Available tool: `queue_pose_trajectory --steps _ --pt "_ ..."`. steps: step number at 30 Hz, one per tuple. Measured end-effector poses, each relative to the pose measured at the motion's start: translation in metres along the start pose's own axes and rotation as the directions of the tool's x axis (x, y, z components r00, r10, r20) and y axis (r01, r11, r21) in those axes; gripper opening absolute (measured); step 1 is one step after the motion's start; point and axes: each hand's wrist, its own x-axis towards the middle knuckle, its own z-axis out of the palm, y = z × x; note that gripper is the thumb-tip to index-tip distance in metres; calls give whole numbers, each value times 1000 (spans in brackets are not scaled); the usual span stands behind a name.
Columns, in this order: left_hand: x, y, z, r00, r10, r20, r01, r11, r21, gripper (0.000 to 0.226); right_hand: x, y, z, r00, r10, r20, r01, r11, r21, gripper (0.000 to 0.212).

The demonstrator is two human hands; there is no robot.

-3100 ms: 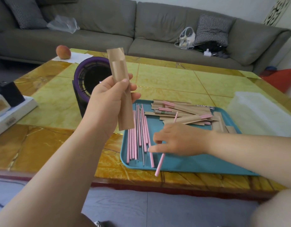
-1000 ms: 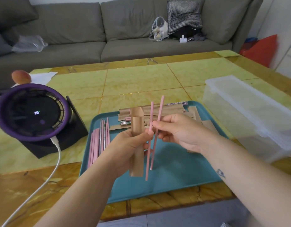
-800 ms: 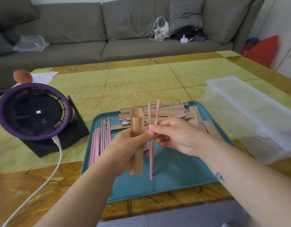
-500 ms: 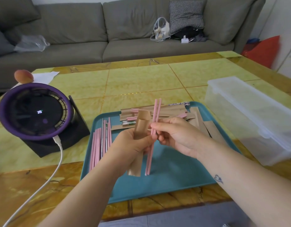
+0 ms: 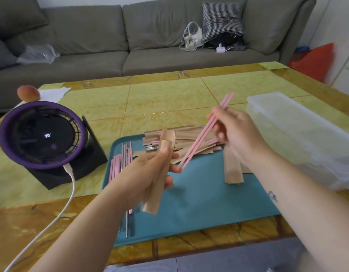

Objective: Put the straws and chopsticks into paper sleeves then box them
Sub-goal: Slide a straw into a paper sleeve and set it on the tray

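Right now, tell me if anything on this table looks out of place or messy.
Nothing is spilled or damaged. The filled sleeves lie in a loose, crisscrossed heap at the back of the tray. A peach sits by the fan, unrelated to the packing. The box looks empty.

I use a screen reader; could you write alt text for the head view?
A left hand holds a brown paper sleeve upright while the right hand angles two pink sticks toward it, above a teal plastic tray.
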Motion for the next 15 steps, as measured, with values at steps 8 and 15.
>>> queue_pose_trajectory --steps 8,15 --pt "-3 -3 1 993 -54 106 55 998 -7 28 8 -1 -11 984 43 -172 15 945 326 32" --pt "-8 -1 0 984 -20 176 -3 992 128 44 6 2 -12 984 -4 -176 45 971 234 30"
